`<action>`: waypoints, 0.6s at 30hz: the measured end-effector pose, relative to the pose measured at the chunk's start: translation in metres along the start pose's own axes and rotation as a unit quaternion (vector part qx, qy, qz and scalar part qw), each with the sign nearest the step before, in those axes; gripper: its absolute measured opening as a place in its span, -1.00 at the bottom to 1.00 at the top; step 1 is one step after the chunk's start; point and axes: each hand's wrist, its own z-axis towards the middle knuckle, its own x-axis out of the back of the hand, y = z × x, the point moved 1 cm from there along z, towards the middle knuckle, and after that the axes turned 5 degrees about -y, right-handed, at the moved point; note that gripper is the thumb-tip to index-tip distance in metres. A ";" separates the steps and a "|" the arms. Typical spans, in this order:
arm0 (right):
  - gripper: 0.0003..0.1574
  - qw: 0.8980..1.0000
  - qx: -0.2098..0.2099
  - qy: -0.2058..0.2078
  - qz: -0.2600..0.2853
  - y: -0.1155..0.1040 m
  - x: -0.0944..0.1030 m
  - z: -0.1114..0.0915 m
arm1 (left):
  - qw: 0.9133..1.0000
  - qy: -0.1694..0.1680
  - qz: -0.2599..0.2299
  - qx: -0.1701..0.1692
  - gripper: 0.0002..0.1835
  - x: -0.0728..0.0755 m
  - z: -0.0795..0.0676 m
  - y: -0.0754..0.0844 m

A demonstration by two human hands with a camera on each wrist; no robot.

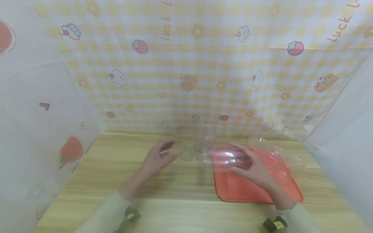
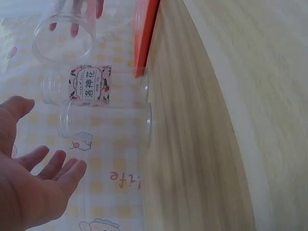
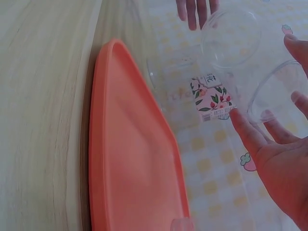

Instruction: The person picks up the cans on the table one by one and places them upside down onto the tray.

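Observation:
In the head view my right hand (image 1: 252, 168) holds a clear plastic jar (image 1: 217, 160) on its side above the left part of an orange tray (image 1: 242, 189). The fingers curve around one end of this jar (image 3: 250, 62), as the right wrist view shows. My left hand (image 1: 157, 158) is held with fingers spread, just left of an upright clear jar (image 1: 187, 153). Right beside that stands another upright clear jar, with a pink floral label (image 2: 90, 85). In the left wrist view the left hand (image 2: 38, 178) holds nothing.
Several clear plastic containers (image 1: 274, 153) lie on and around the right side of the tray. The wooden table (image 1: 175, 184) meets a yellow checked cloth (image 1: 209, 97) at its back edge, and pale sheets (image 1: 346, 123) hang at both sides.

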 end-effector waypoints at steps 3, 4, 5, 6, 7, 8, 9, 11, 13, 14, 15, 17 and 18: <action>-0.02 1.000 -0.005 -0.004 -0.001 -0.002 0.003 -0.002 | 0.999 -0.002 0.033 0.003 -0.30 0.002 0.001 0.000; -0.02 1.000 -0.003 -0.008 0.000 -0.002 0.004 -0.003 | 0.999 -0.003 0.043 0.003 -0.30 0.003 0.001 -0.001; -0.02 1.000 -0.006 -0.010 -0.001 -0.003 0.005 -0.004 | 0.999 -0.004 0.053 0.003 -0.30 0.004 0.002 -0.001; -0.01 1.000 -0.012 -0.012 -0.003 -0.004 0.006 -0.005 | 0.998 -0.005 0.062 0.004 -0.30 0.004 0.003 -0.001; -0.01 1.000 -0.019 -0.012 -0.005 -0.005 0.007 -0.005 | 0.998 -0.006 0.069 0.003 -0.30 0.005 0.004 -0.001; -0.01 1.000 -0.021 -0.014 -0.009 -0.006 0.009 -0.006 | 0.997 -0.008 0.077 0.004 -0.31 0.006 0.005 -0.002; -0.01 1.000 -0.025 -0.015 -0.012 -0.007 0.010 -0.007 | 0.996 -0.009 0.084 0.005 -0.31 0.006 0.006 -0.002; -0.01 0.999 -0.031 -0.016 -0.022 -0.009 0.013 -0.009 | 0.995 -0.013 0.095 0.004 -0.32 0.007 0.009 -0.002; -0.01 0.999 -0.036 -0.014 -0.031 -0.011 0.016 -0.010 | 0.994 -0.014 0.106 0.003 -0.31 0.007 0.012 -0.003; 0.00 0.999 -0.037 -0.015 -0.035 -0.012 0.017 -0.010 | 0.994 -0.014 0.112 0.001 -0.30 0.007 0.014 -0.003; 0.00 0.998 -0.040 -0.014 -0.038 -0.013 0.018 -0.010 | 0.993 -0.015 0.119 -0.002 -0.29 0.008 0.015 -0.003; 0.01 0.998 -0.041 -0.013 -0.045 -0.015 0.020 -0.011 | 0.991 -0.015 0.131 -0.011 -0.27 0.008 0.018 -0.002; 0.01 0.998 -0.043 -0.013 -0.049 -0.015 0.021 -0.011 | 0.990 -0.014 0.136 -0.014 -0.26 0.008 0.020 -0.002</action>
